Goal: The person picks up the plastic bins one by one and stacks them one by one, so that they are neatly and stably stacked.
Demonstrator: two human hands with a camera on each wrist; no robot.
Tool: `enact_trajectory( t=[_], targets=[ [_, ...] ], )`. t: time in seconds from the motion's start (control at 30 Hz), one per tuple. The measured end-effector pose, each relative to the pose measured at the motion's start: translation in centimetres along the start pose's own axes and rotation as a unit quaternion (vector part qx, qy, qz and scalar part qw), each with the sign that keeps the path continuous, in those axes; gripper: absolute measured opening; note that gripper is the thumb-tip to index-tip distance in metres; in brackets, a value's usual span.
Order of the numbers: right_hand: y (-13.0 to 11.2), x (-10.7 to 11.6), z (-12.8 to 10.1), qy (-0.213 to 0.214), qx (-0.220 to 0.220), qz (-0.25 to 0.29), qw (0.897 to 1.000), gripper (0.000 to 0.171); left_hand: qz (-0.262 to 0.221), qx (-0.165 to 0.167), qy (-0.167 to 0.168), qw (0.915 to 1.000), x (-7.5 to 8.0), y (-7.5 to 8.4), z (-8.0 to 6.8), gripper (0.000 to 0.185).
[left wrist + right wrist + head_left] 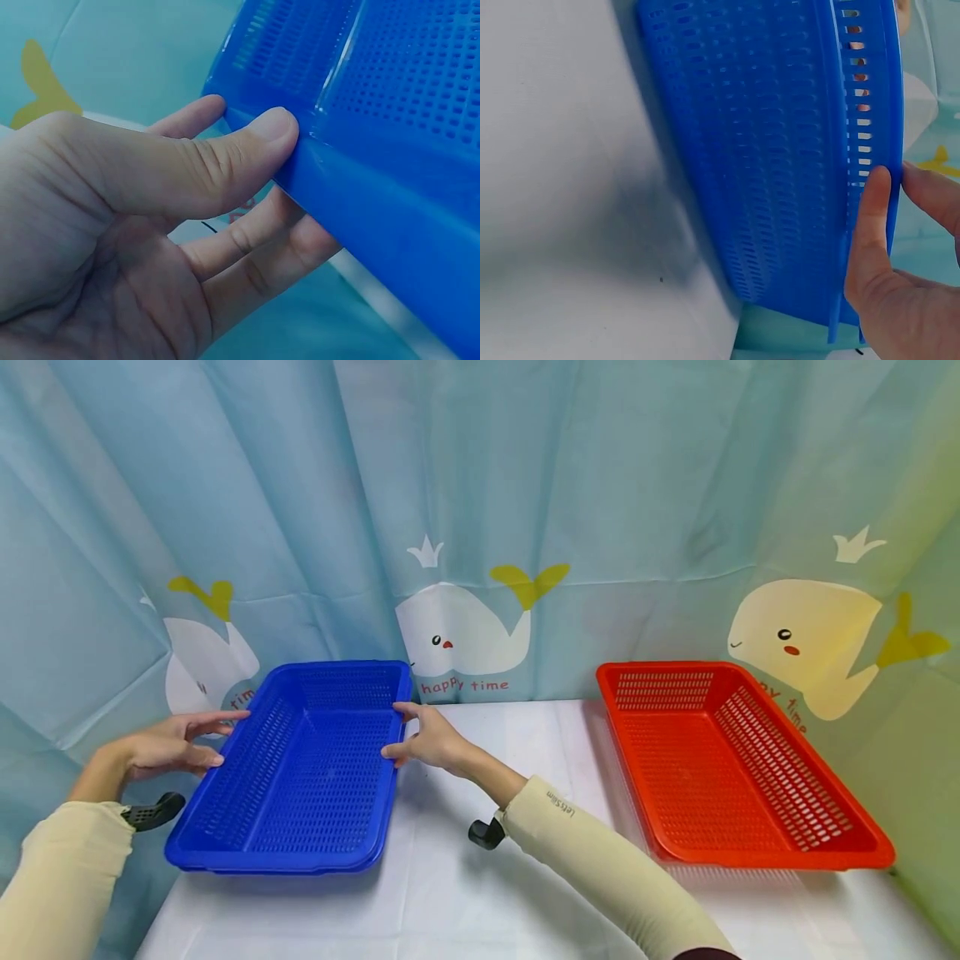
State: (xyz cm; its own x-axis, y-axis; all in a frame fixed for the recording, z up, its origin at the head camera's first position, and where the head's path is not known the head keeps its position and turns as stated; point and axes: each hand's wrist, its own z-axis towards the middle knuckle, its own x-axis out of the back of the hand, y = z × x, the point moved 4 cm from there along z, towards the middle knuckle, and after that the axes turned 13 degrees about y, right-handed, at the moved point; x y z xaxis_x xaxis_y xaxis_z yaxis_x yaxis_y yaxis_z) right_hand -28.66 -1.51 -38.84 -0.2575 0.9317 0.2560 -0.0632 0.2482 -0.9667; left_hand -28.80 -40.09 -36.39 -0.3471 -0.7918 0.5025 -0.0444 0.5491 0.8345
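Note:
A blue perforated plastic basket (322,793) lies on the left of the table. In the right wrist view, two blue rims (895,90) show one above the other, like nested baskets. My left hand (168,747) pinches the left rim; the left wrist view shows its thumb (274,127) over the edge and fingers (255,277) below. Across the basket, my right hand (435,739) holds the right rim, one finger (874,210) reaching under the lip in the right wrist view. Inside the basket I see only its bare slotted floor.
A red perforated basket (705,777) stands at the right on the white tablecloth (510,885). Behind the table hangs a light blue curtain (480,468) printed with whales, close to both baskets' far ends. The blue basket's left side reaches the table's left edge.

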Motion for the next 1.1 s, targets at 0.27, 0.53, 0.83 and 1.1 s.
enact_trajectory(
  t=[0.27, 0.53, 0.83, 1.1],
  targets=[
    [0.37, -0.14, -0.05, 0.007, 0.009, -0.014, 1.0, 0.084, 0.0, 0.003, 0.004, 1.0, -0.36, -0.15, 0.14, 0.081],
    [0.55, -0.19, -0.05, 0.007, 0.009, -0.025, 1.0, 0.084, 0.006, 0.0, 0.009, 0.9999, -0.5, -0.38, 0.08, 0.08],
    [0.25, -0.09, -0.16, 0.013, 0.022, -0.065, 0.998, 0.083, 0.013, -0.009, 0.011, 0.9998, -0.47, 0.07, -0.18, 0.079],
    [0.22, -0.16, -0.18, 0.02, 0.048, -0.114, 0.992, 0.08, 0.018, -0.02, 0.019, 0.9994, -0.61, -0.09, -0.47, 0.077]
  ],
)
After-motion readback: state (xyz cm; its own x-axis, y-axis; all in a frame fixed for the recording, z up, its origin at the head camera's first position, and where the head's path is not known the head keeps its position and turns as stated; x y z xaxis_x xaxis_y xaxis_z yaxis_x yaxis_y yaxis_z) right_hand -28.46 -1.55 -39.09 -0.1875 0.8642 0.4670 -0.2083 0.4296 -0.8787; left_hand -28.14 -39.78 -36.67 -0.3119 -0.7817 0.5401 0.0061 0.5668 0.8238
